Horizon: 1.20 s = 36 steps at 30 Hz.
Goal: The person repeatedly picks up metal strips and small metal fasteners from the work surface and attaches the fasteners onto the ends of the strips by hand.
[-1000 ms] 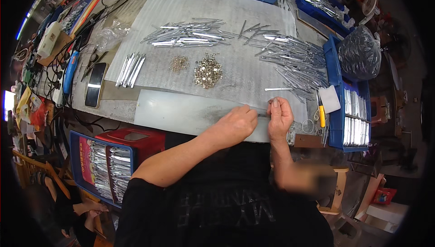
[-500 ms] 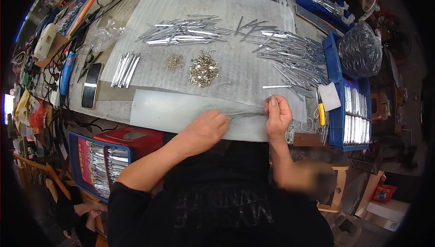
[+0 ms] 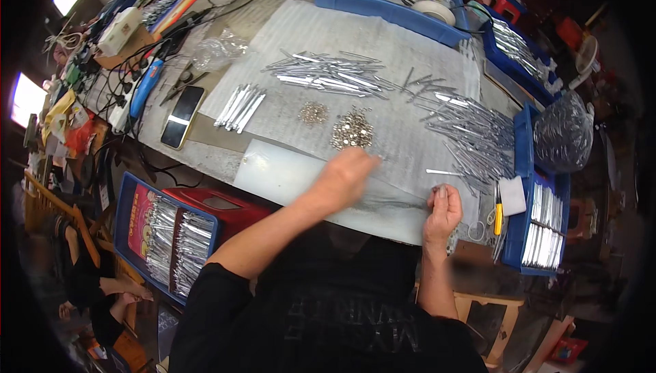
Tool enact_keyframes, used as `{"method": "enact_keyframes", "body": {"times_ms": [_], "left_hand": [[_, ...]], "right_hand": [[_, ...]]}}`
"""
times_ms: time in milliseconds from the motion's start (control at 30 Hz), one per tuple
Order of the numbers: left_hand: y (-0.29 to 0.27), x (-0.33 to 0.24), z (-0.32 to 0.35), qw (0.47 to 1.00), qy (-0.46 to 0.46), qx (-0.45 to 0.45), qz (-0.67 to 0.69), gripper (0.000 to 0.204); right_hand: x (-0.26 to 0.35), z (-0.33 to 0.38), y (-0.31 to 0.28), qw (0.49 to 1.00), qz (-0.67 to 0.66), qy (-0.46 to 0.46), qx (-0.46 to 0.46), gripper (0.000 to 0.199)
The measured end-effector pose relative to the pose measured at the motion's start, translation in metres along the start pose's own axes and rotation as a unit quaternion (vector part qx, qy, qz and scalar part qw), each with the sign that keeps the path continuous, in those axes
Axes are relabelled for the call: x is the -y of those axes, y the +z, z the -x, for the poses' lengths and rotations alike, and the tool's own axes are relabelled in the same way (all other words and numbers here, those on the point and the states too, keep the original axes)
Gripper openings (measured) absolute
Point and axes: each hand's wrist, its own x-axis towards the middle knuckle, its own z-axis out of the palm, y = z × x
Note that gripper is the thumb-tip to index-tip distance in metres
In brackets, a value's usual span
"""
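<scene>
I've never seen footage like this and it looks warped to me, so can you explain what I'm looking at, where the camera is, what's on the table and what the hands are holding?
There is no machine here: a person works with two bare hands. The camera sits on the person's head and looks down through a fisheye lens, which bends straight edges near the rim. The forearms enter from the bottom. The left hand is blurred with motion, just below a pile of small metal pieces. The right hand is closed at the near edge of the white sheet, seemingly pinching something small; what, I cannot tell. On the table lie heaps of thin silver rods, a phone and blue bins.
</scene>
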Motion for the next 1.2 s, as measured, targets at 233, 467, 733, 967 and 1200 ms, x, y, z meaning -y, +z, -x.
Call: {"method": "enact_keyframes", "body": {"times_ms": [233,467,733,967,1200], "left_hand": [[-0.104,0.096,0.004,0.962,-0.152,-0.146,-0.174,0.016],[-0.139,0.141,0.015,0.936,-0.199,-0.112,-0.267,0.015],[-0.132,0.133,0.004,0.945,-0.176,-0.118,-0.251,0.014],[-0.091,0.114,-0.029,0.963,-0.165,-0.053,-0.208,0.010],[-0.046,0.117,-0.057,0.964,-0.129,0.002,-0.234,0.014]], "right_hand": [[0.000,0.000,0.000,1.000,-0.006,0.006,0.000,0.014],[-0.001,-0.001,0.002,1.000,0.001,-0.001,0.000,0.014],[0.000,-0.001,0.002,1.000,0.008,0.000,0.006,0.014],[0.001,-0.001,0.002,1.000,0.016,0.002,0.006,0.014],[0.000,0.000,0.001,1.000,0.015,0.006,0.000,0.016]]}}
